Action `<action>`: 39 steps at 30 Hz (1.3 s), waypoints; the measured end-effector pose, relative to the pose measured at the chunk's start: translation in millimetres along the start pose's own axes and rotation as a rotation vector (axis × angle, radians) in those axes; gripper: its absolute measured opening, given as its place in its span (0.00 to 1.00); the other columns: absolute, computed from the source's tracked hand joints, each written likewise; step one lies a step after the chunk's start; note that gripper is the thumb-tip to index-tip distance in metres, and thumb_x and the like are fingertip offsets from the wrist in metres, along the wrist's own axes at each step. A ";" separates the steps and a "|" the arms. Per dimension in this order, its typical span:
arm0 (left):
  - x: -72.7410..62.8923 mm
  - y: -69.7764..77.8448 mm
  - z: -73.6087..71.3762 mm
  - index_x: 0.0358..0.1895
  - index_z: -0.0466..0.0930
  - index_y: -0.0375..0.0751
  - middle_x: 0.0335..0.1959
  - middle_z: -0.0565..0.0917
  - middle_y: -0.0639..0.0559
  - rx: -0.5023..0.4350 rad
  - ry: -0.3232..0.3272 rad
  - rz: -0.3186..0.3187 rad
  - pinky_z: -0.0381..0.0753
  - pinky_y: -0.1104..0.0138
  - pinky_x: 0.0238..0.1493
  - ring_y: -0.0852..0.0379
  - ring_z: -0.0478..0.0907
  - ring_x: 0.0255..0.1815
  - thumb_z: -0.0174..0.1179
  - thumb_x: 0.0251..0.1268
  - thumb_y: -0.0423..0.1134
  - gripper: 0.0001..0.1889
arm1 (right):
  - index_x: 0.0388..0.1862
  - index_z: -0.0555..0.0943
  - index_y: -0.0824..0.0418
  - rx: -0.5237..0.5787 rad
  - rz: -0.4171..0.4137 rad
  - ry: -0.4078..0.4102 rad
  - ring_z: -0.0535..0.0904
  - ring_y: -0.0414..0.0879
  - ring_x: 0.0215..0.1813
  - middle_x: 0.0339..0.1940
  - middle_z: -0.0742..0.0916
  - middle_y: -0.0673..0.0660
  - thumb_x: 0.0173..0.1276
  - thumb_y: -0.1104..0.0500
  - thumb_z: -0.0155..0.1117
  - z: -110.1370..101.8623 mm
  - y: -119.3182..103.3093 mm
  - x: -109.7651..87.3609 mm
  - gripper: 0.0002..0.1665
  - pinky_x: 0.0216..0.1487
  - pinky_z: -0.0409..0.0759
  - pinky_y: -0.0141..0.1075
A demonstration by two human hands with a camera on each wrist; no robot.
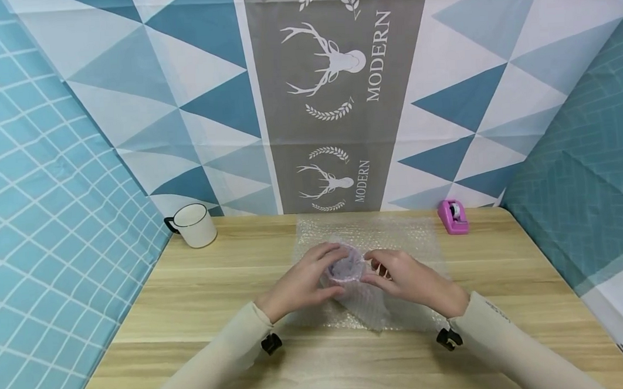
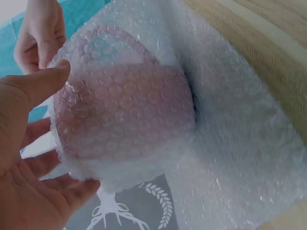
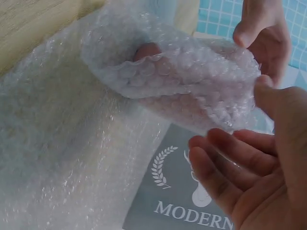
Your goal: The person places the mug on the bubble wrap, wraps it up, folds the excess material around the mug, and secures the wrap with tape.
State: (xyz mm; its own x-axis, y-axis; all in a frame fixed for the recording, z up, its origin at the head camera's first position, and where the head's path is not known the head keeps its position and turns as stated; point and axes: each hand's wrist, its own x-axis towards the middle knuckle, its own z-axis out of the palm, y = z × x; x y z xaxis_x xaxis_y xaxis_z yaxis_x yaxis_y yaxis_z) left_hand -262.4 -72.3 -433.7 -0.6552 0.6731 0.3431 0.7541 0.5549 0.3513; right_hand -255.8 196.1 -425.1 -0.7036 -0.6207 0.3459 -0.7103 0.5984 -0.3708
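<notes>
A pinkish mug (image 2: 124,112) stands wrapped in bubble wrap (image 2: 240,129), its handle showing through the bubbles in the left wrist view. From above, its round rim (image 1: 345,264) faces up between both hands. My left hand (image 1: 304,280) holds the wrapped mug from the left, thumb on the near side and fingers round the far side. On the opposite side, my right hand (image 1: 408,279) pinches the bubble wrap at the mug's rim between thumb and fingers. A folded flap of wrap (image 3: 168,76) lies over the mug's side in the right wrist view.
The rest of the bubble wrap sheet (image 1: 414,242) lies flat on the wooden table (image 1: 190,306). A white mug with a black handle (image 1: 197,227) stands at the back left. At the back right is a pink tape dispenser (image 1: 454,217), near the patterned backdrop (image 1: 206,106).
</notes>
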 end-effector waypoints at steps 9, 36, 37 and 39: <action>3.3 -6.0 3.4 0.42 0.88 0.39 0.50 0.90 0.48 0.055 -0.011 0.164 0.56 0.50 0.83 0.53 0.85 0.58 0.71 0.64 0.40 0.09 | 0.47 0.87 0.64 0.081 0.023 0.041 0.88 0.41 0.38 0.39 0.92 0.54 0.72 0.65 0.67 -2.5 8.2 6.4 0.08 0.41 0.88 0.32; 6.9 -0.8 -4.9 0.63 0.81 0.45 0.69 0.80 0.52 0.295 -0.074 0.132 0.62 0.38 0.77 0.36 0.65 0.78 0.73 0.61 0.43 0.26 | 0.50 0.87 0.59 -0.177 -0.255 0.091 0.81 0.48 0.49 0.47 0.83 0.58 0.66 0.67 0.72 4.0 11.3 14.2 0.14 0.51 0.86 0.39; 6.7 -0.6 -5.0 0.63 0.82 0.45 0.70 0.79 0.51 0.304 -0.051 0.140 0.64 0.40 0.77 0.38 0.67 0.77 0.74 0.60 0.41 0.26 | 0.55 0.85 0.59 -0.164 -0.217 0.067 0.81 0.46 0.49 0.47 0.84 0.56 0.67 0.65 0.72 2.9 11.0 12.9 0.17 0.50 0.87 0.39; 6.1 0.2 -4.8 0.60 0.83 0.44 0.67 0.81 0.50 0.329 -0.005 0.162 0.71 0.46 0.75 0.41 0.73 0.72 0.75 0.57 0.38 0.25 | 0.64 0.80 0.59 -0.120 -0.132 0.009 0.83 0.43 0.46 0.45 0.85 0.52 0.68 0.63 0.71 0.8 11.0 10.8 0.26 0.48 0.87 0.38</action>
State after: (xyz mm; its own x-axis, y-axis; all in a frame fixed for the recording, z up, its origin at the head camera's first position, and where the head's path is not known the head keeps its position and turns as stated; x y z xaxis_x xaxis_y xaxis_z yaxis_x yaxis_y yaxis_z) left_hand -266.5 -70.5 -427.4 -0.5260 0.7674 0.3667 0.8234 0.5675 -0.0064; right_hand -271.2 195.5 -426.1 -0.6041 -0.6936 0.3925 -0.7936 0.5688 -0.2162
